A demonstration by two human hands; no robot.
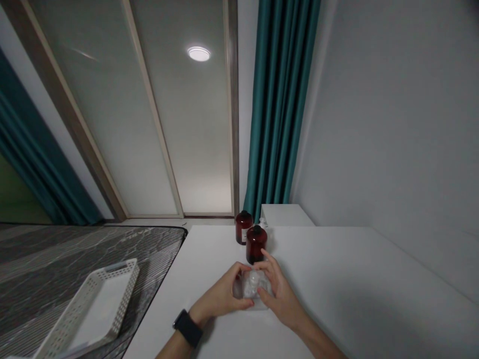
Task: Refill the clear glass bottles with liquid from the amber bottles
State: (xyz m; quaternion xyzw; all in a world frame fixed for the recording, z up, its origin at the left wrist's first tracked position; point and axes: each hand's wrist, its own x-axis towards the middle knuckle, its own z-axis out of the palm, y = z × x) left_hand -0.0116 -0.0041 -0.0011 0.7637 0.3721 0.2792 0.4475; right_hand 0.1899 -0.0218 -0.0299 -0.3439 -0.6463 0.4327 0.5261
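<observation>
Between my hands, low over the white table point(179, 279), is a clear plastic container point(254, 283) with whitish, crumpled-looking contents that I cannot make out. My left hand point(220, 295), with a dark watch at the wrist, curls round its left side, thumb in front and fingers behind. From the right, my right hand point(276, 289) has its thumb and fingers bent round the container, the index finger raised. Just beyond stands a dark red-brown bottle point(256, 245) with a black cap. Behind it is a similar bottle point(243, 227) with a pale label.
A small whitish item point(263, 223), partly hidden, stands behind the nearer bottle. To the left, a white perforated basket point(129, 284) rests on a grey patterned surface point(157, 249). A white box-like piece point(286, 214) adjoins the table's far edge, before a teal curtain point(280, 109).
</observation>
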